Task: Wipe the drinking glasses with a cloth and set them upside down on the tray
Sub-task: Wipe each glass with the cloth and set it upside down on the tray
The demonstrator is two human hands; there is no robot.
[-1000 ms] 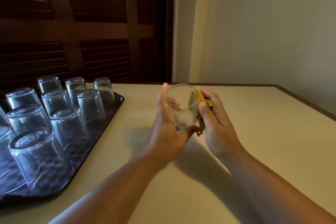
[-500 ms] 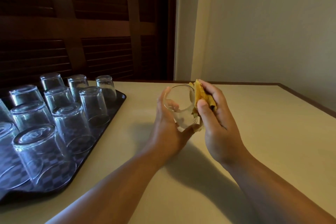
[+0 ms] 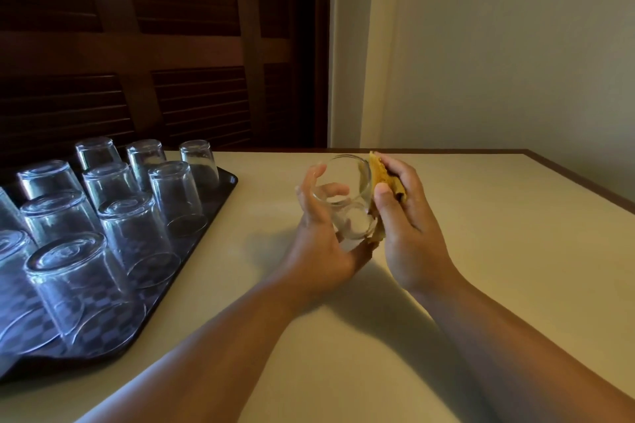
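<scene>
While left hand (image 3: pixel 319 251) grips glass (image 3: pixel 347 203), right hand (image 3: pixel 409 227) (gripping cloth (image 3: pixel 381 172)) hovers clear of tray (image 3: pixel 220 197)

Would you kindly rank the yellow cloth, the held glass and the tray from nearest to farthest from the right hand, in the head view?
1. yellow cloth: gripped in the right hand.
2. held glass: just left, against the cloth.
3. tray: far to the left.

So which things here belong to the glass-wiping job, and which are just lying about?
Part of the job: the glass gripped by the left hand; the yellow cloth held against it by the right hand; the tray of upturned glasses.
Just there: table, louvred doors, wall.
</scene>
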